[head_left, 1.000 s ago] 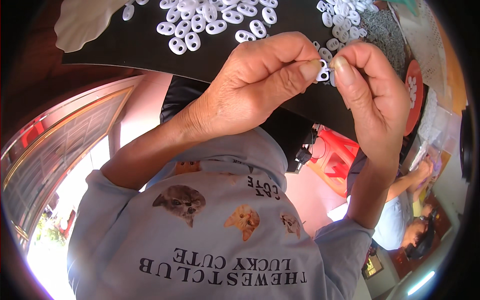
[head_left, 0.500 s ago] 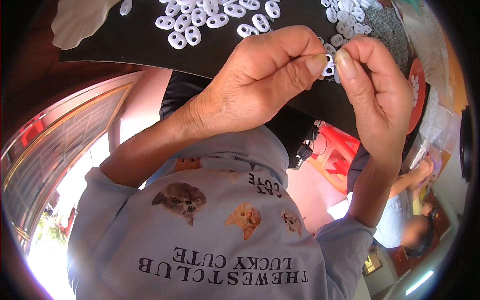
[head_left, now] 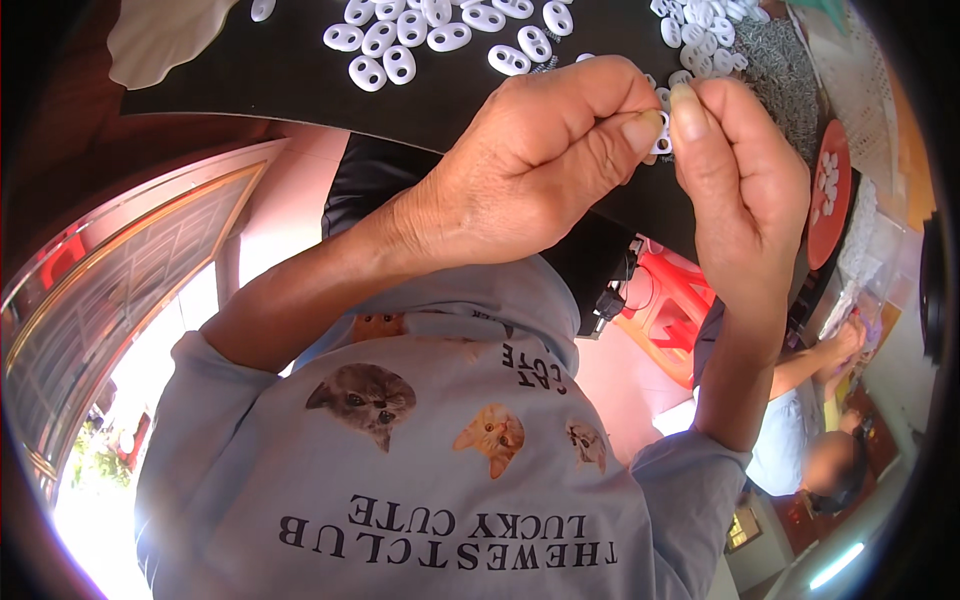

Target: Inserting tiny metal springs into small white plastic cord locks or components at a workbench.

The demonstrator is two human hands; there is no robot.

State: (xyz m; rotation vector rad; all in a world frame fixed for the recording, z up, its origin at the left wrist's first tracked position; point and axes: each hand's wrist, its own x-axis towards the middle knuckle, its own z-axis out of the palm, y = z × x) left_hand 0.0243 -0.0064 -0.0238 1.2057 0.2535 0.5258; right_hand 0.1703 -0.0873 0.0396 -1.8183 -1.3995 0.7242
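Above the near edge of the dark table (head_left: 270,80), my left hand (head_left: 540,165) pinches a small white two-hole cord lock (head_left: 661,143) between thumb and forefinger. My right hand (head_left: 745,175) meets it from the right, thumb and bent forefinger closed against the same piece. Fingers cover much of the cord lock, so whether a smaller part sits in the right pinch is hidden. Beyond my left hand lie several finished-looking white oval cord locks (head_left: 449,37), each with two holes. Behind my right hand is a heap of smaller white pieces (head_left: 697,35).
A mound of small metal springs (head_left: 785,85) lies beside the white heap. At the right edge a red dish (head_left: 826,225) holds a few white pieces. A pale scalloped tray (head_left: 150,45) is at the far left. Below stands a red stool (head_left: 665,310); another person (head_left: 800,430) sits at right.
My right hand has shifted slightly left and its thumb has straightened upward beside the cord lock. Both hands stay together at the piece. The table items appear slightly shifted in view.
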